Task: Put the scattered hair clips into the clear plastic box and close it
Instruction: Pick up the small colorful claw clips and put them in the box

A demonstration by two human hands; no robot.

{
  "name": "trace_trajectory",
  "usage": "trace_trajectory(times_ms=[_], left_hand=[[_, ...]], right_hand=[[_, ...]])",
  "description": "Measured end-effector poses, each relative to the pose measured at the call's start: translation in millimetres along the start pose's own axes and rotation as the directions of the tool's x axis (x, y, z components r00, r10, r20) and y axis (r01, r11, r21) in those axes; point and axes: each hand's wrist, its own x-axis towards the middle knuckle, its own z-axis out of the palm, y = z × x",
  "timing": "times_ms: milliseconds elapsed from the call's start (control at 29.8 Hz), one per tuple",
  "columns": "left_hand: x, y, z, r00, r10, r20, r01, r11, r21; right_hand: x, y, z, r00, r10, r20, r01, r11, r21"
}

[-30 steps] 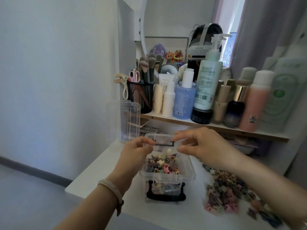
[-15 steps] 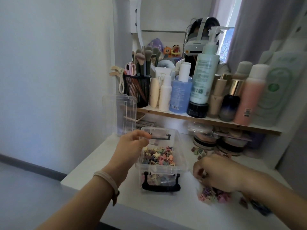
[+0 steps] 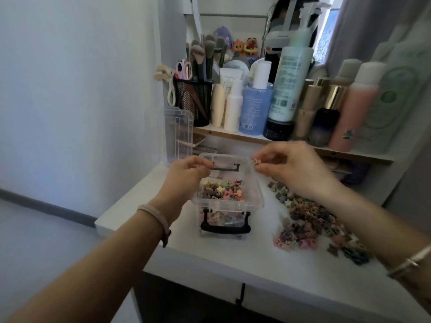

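Observation:
A clear plastic box (image 3: 256, 197) with black latches stands open on the white table, partly filled with small coloured hair clips (image 3: 221, 191). My left hand (image 3: 186, 176) grips the box's far left rim near the back latch. My right hand (image 3: 291, 166) hovers over the box's far right corner, pinching a small pale pink clip (image 3: 255, 162) between thumb and fingers. A pile of scattered hair clips (image 3: 307, 220) lies on the table right of the box. The clear lid (image 3: 179, 134) leans upright at the back left.
A wooden shelf (image 3: 256, 138) behind the box carries bottles, tubes and a black mesh cup of brushes (image 3: 194, 99). A mirror stands above it. The white table (image 3: 233, 259) ends close to the box's left and front; floor lies beyond.
My right hand has risen from the clip pile and come over the box's far right corner with a pink clip. My left hand has stayed on the box rim.

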Motion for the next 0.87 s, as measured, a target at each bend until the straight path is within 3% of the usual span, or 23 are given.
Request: trace_trajectory(times_ms=[67, 168, 269, 369, 437, 470, 772, 873], left_hand=[[-1, 1, -1, 1.0, 0.0, 0.001, 0.0, 1.0, -0.002], [-2, 1, -1, 1.0, 0.0, 0.004, 0.0, 1.0, 0.007], [-1, 0, 0, 1.0, 0.01, -0.011, -0.009, 1.0, 0.017], [0, 0, 0, 1.0, 0.014, -0.02, -0.014, 1.0, 0.014], [-1, 0, 1, 1.0, 0.014, -0.02, -0.014, 1.0, 0.007], [-1, 0, 1, 1.0, 0.013, -0.021, -0.013, 1.0, 0.004], [-1, 1, 1, 1.0, 0.003, -0.019, -0.003, 1.0, -0.006], [-1, 1, 1, 1.0, 0.004, -0.014, -0.004, 1.0, -0.003]], right_hand=[[3, -11, 1, 0.994, -0.005, 0.111, 0.002, 1.0, 0.031], [5, -6, 3, 0.979, 0.068, 0.191, -0.029, 0.98, -0.199], [2, 7, -4, 0.958, 0.19, 0.215, -0.118, 0.944, -0.309], [-9, 20, -6, 0.808, 0.342, 0.48, -0.083, 0.872, -0.482], [-17, 28, -3, 0.724, 0.398, 0.563, -0.044, 0.842, -0.538], [-20, 31, 0, 0.719, 0.391, 0.575, -0.023, 0.84, -0.542], [-23, 42, 11, 0.855, 0.18, 0.487, 0.138, 0.825, -0.548], [-24, 46, 13, 0.859, 0.168, 0.483, 0.147, 0.823, -0.548]])
